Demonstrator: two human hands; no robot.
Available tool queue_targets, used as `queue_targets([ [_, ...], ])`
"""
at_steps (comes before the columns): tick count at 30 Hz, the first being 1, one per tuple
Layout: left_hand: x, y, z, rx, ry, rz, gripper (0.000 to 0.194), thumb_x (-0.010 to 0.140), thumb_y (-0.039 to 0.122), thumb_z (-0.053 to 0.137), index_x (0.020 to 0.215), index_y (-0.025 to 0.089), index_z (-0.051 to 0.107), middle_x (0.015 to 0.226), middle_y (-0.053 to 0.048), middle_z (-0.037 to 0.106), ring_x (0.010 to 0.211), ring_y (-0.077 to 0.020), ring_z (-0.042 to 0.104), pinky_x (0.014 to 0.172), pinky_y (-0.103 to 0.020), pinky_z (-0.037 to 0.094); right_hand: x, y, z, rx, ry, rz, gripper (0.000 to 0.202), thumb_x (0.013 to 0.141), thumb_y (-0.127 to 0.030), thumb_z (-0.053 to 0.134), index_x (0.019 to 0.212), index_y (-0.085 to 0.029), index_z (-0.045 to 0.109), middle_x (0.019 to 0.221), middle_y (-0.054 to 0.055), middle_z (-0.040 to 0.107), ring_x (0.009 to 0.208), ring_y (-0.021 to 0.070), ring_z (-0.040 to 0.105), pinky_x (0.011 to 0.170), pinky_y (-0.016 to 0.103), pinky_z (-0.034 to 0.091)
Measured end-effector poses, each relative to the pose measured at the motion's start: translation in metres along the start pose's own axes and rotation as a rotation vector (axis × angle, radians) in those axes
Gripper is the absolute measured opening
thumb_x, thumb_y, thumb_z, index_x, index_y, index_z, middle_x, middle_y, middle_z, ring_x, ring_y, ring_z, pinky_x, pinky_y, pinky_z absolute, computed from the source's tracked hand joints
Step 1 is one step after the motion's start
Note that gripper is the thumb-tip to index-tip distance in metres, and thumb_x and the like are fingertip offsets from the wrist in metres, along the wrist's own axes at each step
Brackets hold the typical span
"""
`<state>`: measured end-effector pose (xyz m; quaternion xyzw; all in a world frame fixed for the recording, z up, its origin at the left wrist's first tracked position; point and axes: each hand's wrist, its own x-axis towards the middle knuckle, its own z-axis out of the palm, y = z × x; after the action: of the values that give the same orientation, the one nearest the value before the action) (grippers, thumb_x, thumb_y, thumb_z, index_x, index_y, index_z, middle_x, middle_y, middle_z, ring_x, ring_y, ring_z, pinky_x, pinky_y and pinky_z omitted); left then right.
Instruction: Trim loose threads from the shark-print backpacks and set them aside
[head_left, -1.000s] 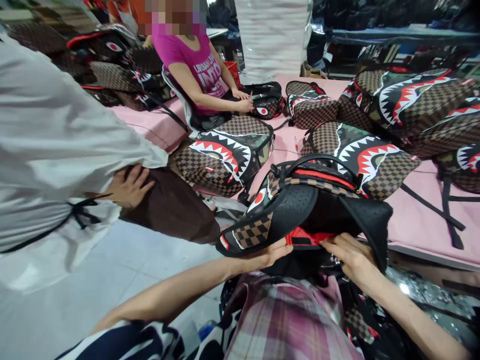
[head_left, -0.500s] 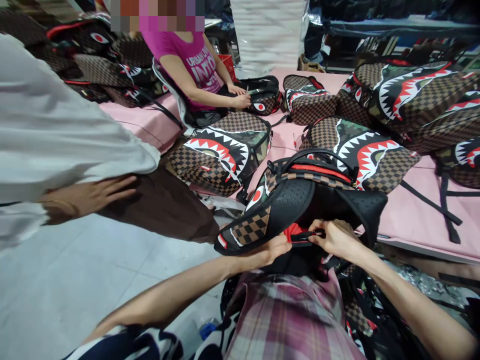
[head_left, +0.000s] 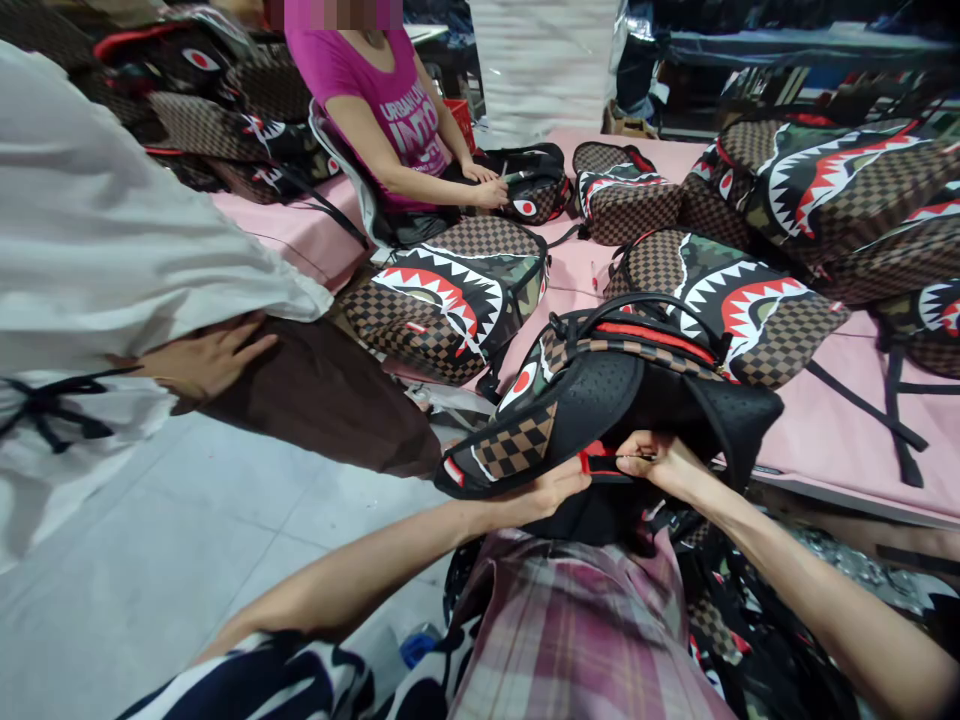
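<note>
A checkered backpack (head_left: 517,445) with black padded straps and a red eye print lies tipped toward me, over the table edge and my lap. Under its near edge, my left hand (head_left: 559,492) is closed at a red-edged piece of its fabric, some fingers hidden. My right hand (head_left: 660,462) pinches the right end of a short black strip (head_left: 604,465) stretched between both hands. Whether the right fingers hold anything else is too small to tell. The backpack's black carry handle (head_left: 652,305) arches over its red-trimmed top.
More shark-mouth backpacks (head_left: 450,295) lie on the pink table (head_left: 847,440) ahead. Across it sits a person in a magenta shirt (head_left: 375,110), hands at a bag. At left stands a person in a white top (head_left: 112,220), a hand at brown trousers. Bag pieces (head_left: 727,630) lie low right.
My right hand has shifted slightly up and left, and the black strip between my hands looks flatter and straighter. The standing person's hand has moved up. My view has tilted slightly.
</note>
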<state>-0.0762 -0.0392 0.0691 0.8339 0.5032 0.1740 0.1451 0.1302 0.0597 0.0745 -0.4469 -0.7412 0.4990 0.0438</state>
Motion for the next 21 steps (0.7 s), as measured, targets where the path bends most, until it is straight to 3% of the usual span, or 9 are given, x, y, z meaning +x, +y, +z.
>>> queue_targets([
  [3, 0.006, 0.007, -0.009, 0.032, 0.018, 0.015, 0.027, 0.09, 0.028, 0.037, 0.098, 0.022, 0.062, 0.084, -0.001, 0.06, 0.085, -0.015, 0.053, 0.087, -0.029, 0.039, 0.0, 0.004, 0.002, 0.138, 0.039, 0.007, 0.024, 0.066, -0.041, 0.055, 0.067, -0.017, 0.058, 0.059, -0.001, 0.054, 0.055, 0.0122, 0.046, 0.051, 0.024, 0.03],
  [6, 0.023, 0.012, -0.021, 0.087, 0.017, -0.064, 0.026, 0.089, 0.029, 0.039, 0.097, 0.02, 0.062, 0.086, -0.003, 0.06, 0.084, -0.0166, 0.055, 0.082, -0.029, 0.04, -0.001, 0.004, 0.002, 0.161, 0.086, -0.005, 0.022, 0.066, -0.039, 0.057, 0.067, -0.017, 0.059, 0.063, 0.0, 0.057, 0.059, 0.0131, 0.049, 0.054, 0.025, 0.033],
  [8, 0.04, 0.011, -0.029, 0.09, -0.093, -0.105, 0.024, 0.086, 0.023, 0.043, 0.099, 0.021, 0.062, 0.084, -0.003, 0.061, 0.079, -0.0162, 0.056, 0.075, -0.027, 0.041, -0.001, 0.003, 0.0, 0.119, 0.106, -0.027, 0.02, 0.068, -0.038, 0.056, 0.068, -0.018, 0.059, 0.064, -0.001, 0.058, 0.06, 0.0133, 0.05, 0.056, 0.025, 0.034],
  [11, 0.067, 0.007, -0.04, 0.014, -0.303, -0.024, 0.025, 0.077, 0.013, 0.049, 0.093, 0.023, 0.067, 0.072, 0.001, 0.063, 0.065, -0.0123, 0.056, 0.061, -0.022, 0.037, -0.001, 0.005, -0.002, 0.09, 0.102, -0.067, 0.02, 0.069, -0.038, 0.056, 0.067, -0.018, 0.059, 0.064, -0.001, 0.058, 0.061, 0.0136, 0.051, 0.056, 0.025, 0.035],
  [13, 0.08, 0.006, -0.045, -0.043, -0.367, 0.008, 0.025, 0.071, 0.011, 0.051, 0.085, 0.023, 0.069, 0.062, 0.003, 0.061, 0.057, -0.0099, 0.053, 0.055, -0.021, 0.032, -0.003, 0.008, -0.004, 0.12, 0.092, -0.091, 0.02, 0.068, -0.038, 0.056, 0.066, -0.018, 0.059, 0.064, -0.001, 0.058, 0.061, 0.0138, 0.051, 0.057, 0.025, 0.036],
  [17, 0.089, 0.009, -0.043, -0.103, -0.392, -0.063, 0.023, 0.069, 0.013, 0.051, 0.077, 0.021, 0.07, 0.054, 0.004, 0.058, 0.049, -0.0086, 0.048, 0.051, -0.021, 0.03, -0.011, 0.013, -0.003, 0.17, 0.127, -0.074, 0.02, 0.068, -0.037, 0.055, 0.066, -0.017, 0.058, 0.063, 0.0, 0.057, 0.062, 0.0138, 0.051, 0.058, 0.025, 0.037],
  [21, 0.089, 0.013, -0.032, -0.087, -0.358, -0.036, 0.018, 0.07, 0.016, 0.049, 0.07, 0.019, 0.067, 0.051, 0.004, 0.054, 0.044, -0.008, 0.042, 0.047, -0.021, 0.027, -0.018, 0.016, 0.0, 0.191, 0.186, -0.046, 0.023, 0.067, -0.04, 0.055, 0.066, -0.017, 0.056, 0.06, 0.0, 0.056, 0.061, 0.0145, 0.051, 0.059, 0.026, 0.039],
])
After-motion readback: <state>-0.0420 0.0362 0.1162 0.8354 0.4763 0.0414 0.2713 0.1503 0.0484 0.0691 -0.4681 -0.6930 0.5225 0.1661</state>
